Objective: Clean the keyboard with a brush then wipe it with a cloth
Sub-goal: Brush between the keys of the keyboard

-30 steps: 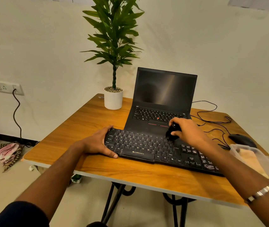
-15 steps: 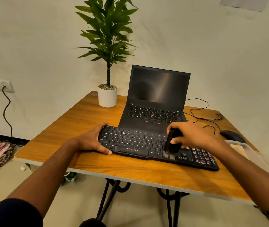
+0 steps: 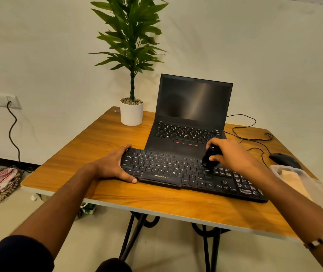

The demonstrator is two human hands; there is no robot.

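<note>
Head view: the only camera we have, wide-angle, looking down over both forearms at the table (image 3: 117,195).
Keyboard (image 3: 168,171): black full-size board, pale legends, brand mark on the front lip below the space bar. It lies across the near middle of the table, angled, its far edge just in front of the open laptop (image 3: 192,114); we can't tell if they touch.
Left hand (image 3: 113,165): we have it clamped on the keyboard's left end, thumb along the front edge, fingers curled over the far corner. Our read: it pins the board so brush strokes don't push it around.
Right hand (image 3: 229,156): fingers and thumb wrapped round the brush (image 3: 208,159), held steep with the working end down on the keys.
Brush: small, dark, stubby; bristles not resolvable against the black keys. It sits at the upper rows, just left of the navigation cluster.
Why there: we judge the brushing stage is under way; the number pad on the right end looks not yet covered.
Container (image 3: 302,179): clear plastic tub at the table's right edge, something beige inside, possibly the cloth; we can't confirm. Parked within right-hand reach for the wipe step, we'd guess.
Mouse (image 3: 283,159): black, beyond the tub, cable trailing behind the laptop, well clear of the brush path.
Plant pot (image 3: 131,112): white, back left of the laptop, out of the way.
Dirt: no dust or crumbs visible at this resolution.
</note>
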